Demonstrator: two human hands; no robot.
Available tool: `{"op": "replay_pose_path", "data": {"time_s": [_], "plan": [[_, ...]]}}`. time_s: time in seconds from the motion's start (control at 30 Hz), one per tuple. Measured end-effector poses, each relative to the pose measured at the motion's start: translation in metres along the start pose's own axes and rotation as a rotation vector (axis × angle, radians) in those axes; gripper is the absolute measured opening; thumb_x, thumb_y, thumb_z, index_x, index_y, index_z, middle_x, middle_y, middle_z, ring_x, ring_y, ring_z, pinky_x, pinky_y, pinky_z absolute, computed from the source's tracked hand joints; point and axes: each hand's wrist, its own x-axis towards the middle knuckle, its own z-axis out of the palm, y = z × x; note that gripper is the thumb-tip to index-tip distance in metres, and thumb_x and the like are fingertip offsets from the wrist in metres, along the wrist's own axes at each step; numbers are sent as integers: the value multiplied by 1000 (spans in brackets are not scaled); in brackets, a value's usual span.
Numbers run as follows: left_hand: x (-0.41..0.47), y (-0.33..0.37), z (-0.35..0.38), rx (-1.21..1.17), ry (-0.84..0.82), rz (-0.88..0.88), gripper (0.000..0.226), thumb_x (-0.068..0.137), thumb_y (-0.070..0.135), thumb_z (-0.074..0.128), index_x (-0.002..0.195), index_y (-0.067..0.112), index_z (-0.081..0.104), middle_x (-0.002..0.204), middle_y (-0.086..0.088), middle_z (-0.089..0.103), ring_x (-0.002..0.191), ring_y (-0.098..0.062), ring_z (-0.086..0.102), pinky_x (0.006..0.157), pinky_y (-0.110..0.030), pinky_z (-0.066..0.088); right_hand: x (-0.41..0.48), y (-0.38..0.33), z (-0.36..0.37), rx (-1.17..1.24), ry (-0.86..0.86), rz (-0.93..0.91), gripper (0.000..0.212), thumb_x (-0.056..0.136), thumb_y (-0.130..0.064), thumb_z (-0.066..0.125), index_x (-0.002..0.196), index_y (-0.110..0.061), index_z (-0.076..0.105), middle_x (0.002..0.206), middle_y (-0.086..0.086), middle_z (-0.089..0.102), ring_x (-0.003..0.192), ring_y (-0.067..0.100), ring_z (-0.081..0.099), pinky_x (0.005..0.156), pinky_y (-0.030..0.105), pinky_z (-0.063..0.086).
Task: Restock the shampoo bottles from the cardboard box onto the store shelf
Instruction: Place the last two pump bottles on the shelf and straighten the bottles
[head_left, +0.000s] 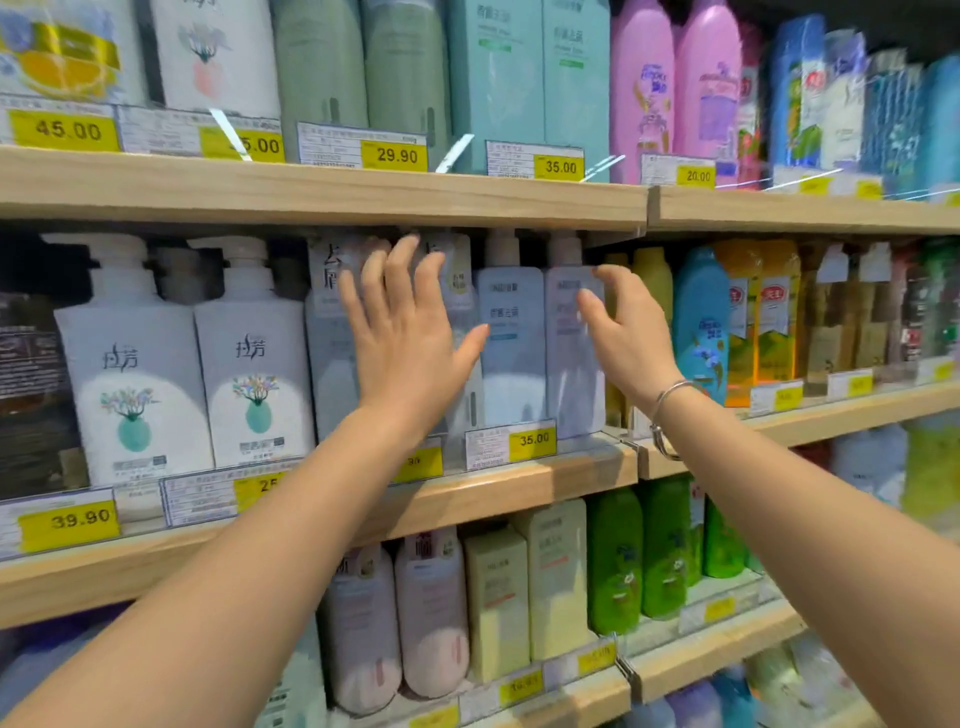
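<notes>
Both my hands are raised in front of the middle wooden shelf (545, 483). My left hand (405, 332) is open with fingers spread, flat against or just before the pale bottles (330, 338) at the shelf's centre. My right hand (626, 332) is open too, fingers curled loosely beside a pale lavender pump bottle (571, 374). Between the hands stands a light blue-grey pump bottle (511, 343) behind a 35.00 price tag. Neither hand holds anything. The cardboard box is out of view.
Two white floral pump bottles (135, 364) stand at the left of the same shelf. Blue, yellow and orange bottles (727, 322) fill its right part. The upper shelf (322, 195) hangs low over the pump tops. The lower shelf (519, 592) holds pink, cream and green bottles.
</notes>
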Motion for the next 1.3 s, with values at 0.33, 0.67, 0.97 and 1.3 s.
{"op": "replay_pose_path", "data": {"time_s": [0.33, 0.67, 0.97, 1.3], "plan": [[-3, 111, 47, -137, -259, 198, 68, 87, 38, 58, 144, 13, 31, 153, -6, 26, 143, -25, 18, 117, -42, 4, 29, 98, -46, 74, 194, 262, 41, 87, -19, 52, 126, -10, 47, 133, 10, 46, 124, 26, 41, 103, 35, 33], [12, 211, 120, -386, -348, -442, 68, 88, 33, 59, 142, 12, 24, 136, -16, 47, 122, -35, 48, 97, -46, 43, 57, 190, -70, 367, -136, 276, 51, 79, -31, 67, 119, -11, 43, 124, 7, 55, 112, 23, 56, 98, 41, 47], [27, 199, 115, -767, -531, -631, 76, 86, 22, 66, 145, 24, 18, 135, -7, 51, 112, -23, 58, 89, -38, 53, 62, 206, -69, 376, -265, 274, 47, 82, -35, 66, 111, -6, 43, 103, 5, 59, 96, 26, 60, 88, 46, 52], [32, 195, 105, -820, -635, -616, 70, 92, 17, 56, 147, 25, 14, 133, -8, 53, 103, -16, 61, 69, -18, 50, 78, 212, -77, 456, -480, 275, 36, 85, -29, 65, 104, -9, 43, 108, 4, 55, 96, 16, 53, 71, 26, 46]]}}
